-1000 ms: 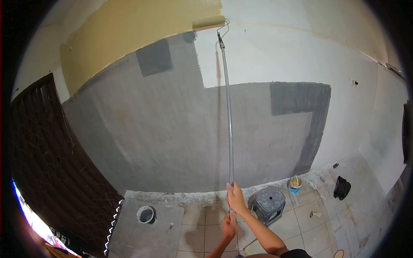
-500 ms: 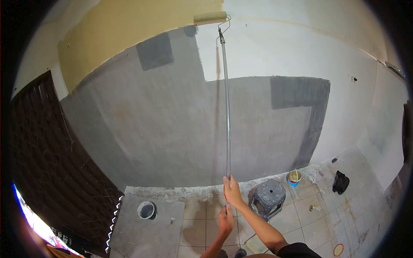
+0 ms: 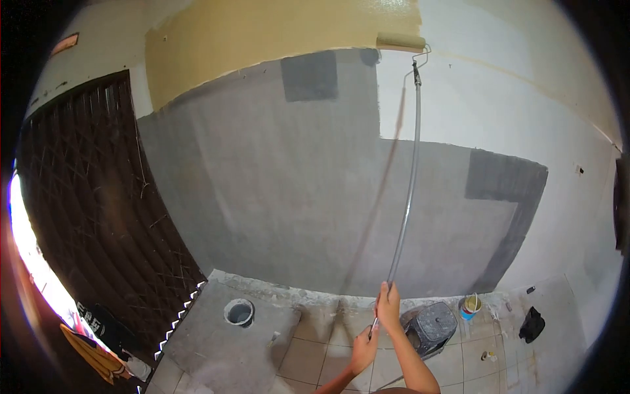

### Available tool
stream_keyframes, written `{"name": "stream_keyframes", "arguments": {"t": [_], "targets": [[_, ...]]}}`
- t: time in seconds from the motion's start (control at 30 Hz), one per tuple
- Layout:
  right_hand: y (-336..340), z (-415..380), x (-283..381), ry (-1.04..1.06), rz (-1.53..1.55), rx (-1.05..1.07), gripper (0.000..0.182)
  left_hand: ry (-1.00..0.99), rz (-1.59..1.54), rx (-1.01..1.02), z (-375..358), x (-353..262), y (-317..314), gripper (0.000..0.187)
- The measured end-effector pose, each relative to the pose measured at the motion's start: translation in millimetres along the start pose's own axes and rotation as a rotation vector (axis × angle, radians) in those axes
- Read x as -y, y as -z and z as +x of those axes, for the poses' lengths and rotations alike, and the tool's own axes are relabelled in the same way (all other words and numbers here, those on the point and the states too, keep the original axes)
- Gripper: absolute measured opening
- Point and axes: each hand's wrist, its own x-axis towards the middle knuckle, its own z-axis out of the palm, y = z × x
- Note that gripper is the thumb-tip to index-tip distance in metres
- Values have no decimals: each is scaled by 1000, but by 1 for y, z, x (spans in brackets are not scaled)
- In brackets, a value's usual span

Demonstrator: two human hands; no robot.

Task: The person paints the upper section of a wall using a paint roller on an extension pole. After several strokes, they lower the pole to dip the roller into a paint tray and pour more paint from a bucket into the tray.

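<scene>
A long grey pole (image 3: 410, 190) rises from my two hands to a paint roller (image 3: 401, 43), whose sleeve lies against the wall at the lower right edge of the yellow painted area (image 3: 262, 39). My right hand (image 3: 388, 306) is closed round the pole, higher up. Lower and to the left, my left hand (image 3: 363, 349) grips the pole near its bottom end. Grey paint (image 3: 282, 171) covers the wall below the yellow, and a white wall part (image 3: 472, 98) lies right of the roller.
A grey bucket (image 3: 239, 313) stands on the floor at left, near a dark folding gate (image 3: 105, 217). Right of my hands are a paint-spotted stool (image 3: 433, 323), a small paint can (image 3: 470, 307) and a black bag (image 3: 532, 325) on the floor.
The view has turned left, so the wall and floor things appear further right. The pole now leans to the right, and the roller sits slightly lower in view. Both hands still hold the pole.
</scene>
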Motion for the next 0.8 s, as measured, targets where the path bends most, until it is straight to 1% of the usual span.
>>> {"name": "stream_keyframes", "arguments": {"t": [0.13, 0.23, 0.3, 0.47, 0.53, 0.6, 0.67, 0.73, 0.8], "targets": [[-16, -1, 12, 1, -26, -36, 29, 10, 7, 55, 4, -2, 18, 41], [-23, -2, 8, -3, -20, -67, 29, 20, -11, 64, 7, 4, 23, 39], [-23, -2, -2, -7, -34, -93, 30, -7, -7, 86, 9, 11, 24, 40], [-23, -1, 4, -22, -53, -114, 32, -13, -11, 108, 14, 9, 23, 39], [-22, 7, 11, 37, -83, -113, 32, -7, -25, 111, 18, -6, 26, 39], [-24, 22, 31, 86, -89, -116, 32, -77, -60, 82, 26, -30, 25, 39], [-26, 39, 67, 104, -90, -111, 32, -139, -84, 66, 42, -63, 25, 39], [-23, 61, 100, 127, -7, -46, 33, -191, -101, 65, 57, -97, 24, 38], [-19, 75, 135, 159, 45, 20, 33, -152, -195, 129, 72, -116, 20, 36]]}}
